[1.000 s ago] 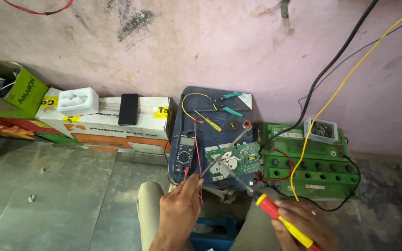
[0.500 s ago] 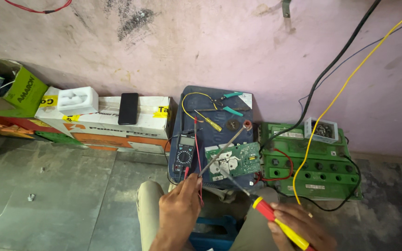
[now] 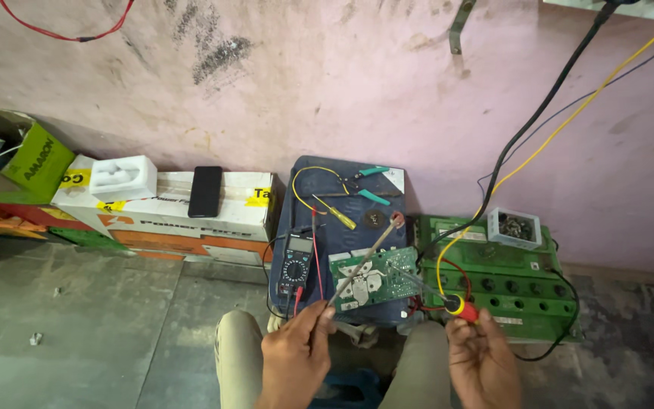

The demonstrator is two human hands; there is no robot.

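My left hand pinches the lower end of a thin grey metal rod that slants up and to the right over a green circuit board. My right hand grips a screwdriver with a red and yellow handle. Its shaft points forward and left toward the board's right edge. The board lies on a dark blue case. A black multimeter rests at the case's front left, with red leads running past my left hand.
A green battery with a small white tray of parts sits to the right. Teal-handled pliers and a yellow screwdriver lie on the case. A phone rests on a white carton. Black and yellow cables hang down the pink wall.
My right hand has swung the screwdriver from a diagonal across my lap to pointing forward at the board. My left hand keeps hold of the rod, nearly still.
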